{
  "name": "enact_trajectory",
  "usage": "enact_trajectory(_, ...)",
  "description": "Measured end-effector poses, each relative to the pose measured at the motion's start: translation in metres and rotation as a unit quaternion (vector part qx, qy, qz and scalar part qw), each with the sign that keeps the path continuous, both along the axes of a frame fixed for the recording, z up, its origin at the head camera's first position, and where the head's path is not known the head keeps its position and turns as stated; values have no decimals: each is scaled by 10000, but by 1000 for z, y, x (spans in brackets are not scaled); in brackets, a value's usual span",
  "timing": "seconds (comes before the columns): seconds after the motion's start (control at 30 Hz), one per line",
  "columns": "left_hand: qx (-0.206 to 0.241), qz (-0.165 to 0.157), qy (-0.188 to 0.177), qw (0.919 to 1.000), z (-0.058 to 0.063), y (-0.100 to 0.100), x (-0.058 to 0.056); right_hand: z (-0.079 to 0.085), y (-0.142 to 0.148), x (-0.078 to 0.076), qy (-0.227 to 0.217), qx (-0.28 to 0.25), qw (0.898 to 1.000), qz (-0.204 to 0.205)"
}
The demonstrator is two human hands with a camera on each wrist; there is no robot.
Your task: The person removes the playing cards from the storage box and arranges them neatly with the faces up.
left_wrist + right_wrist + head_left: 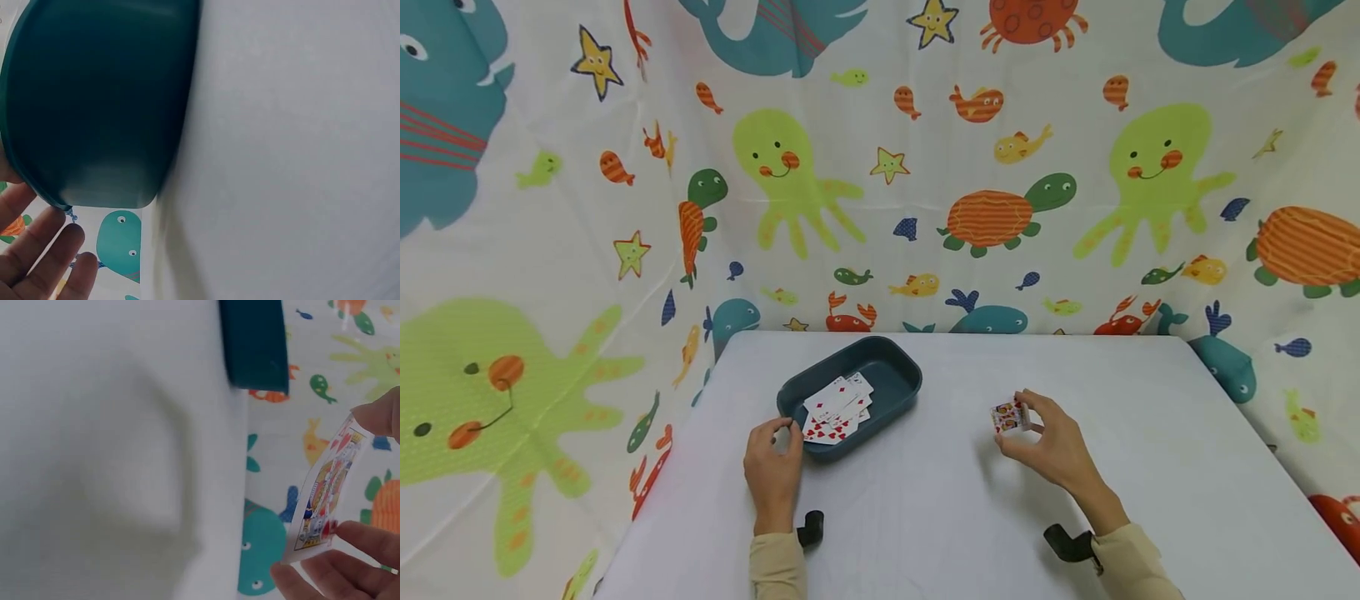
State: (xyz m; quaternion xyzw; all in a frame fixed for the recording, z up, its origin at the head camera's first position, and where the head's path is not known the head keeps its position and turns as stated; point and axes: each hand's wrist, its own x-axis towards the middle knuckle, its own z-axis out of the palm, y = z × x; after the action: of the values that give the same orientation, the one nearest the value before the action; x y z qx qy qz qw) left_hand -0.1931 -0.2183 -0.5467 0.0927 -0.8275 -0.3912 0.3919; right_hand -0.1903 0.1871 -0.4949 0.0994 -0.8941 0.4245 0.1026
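Note:
My right hand [1054, 442] holds a playing card [1009, 416] above the table, to the right of the bin. In the right wrist view that face card [328, 487] bows slightly between thumb and fingertips, its printed face showing. My left hand [774, 467] grips the near left rim of a dark teal plastic bin [895, 385]. From the left wrist, the bin's outer wall [100, 106] fills the upper left, with the fingers [47, 240] right at its rim. Inside the bin lies a loose pile of playing cards [837, 407], several of them red-suited and face up.
A white cloth covers the table [955, 517]. Behind and to the left hangs a curtain [850, 192] printed with sea animals. Dark wrist camera mounts [1067, 543] stick out beside both sleeves.

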Motion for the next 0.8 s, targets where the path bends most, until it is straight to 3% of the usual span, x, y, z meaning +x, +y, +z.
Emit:
enact_trajectory(0.23, 30, 0, -11, 10000, 1, 1, 0, -16, 0, 8, 95, 280, 9994, 201)
enact_trajectory(0.47, 79, -13, -63, 9999, 3, 1, 0, -22, -8, 6, 133, 513, 9969, 589)
enact_trajectory(0.8, 91, 55, -93, 9999, 0, 3, 5, -22, -12, -24, 316, 1484, 9813, 1181)
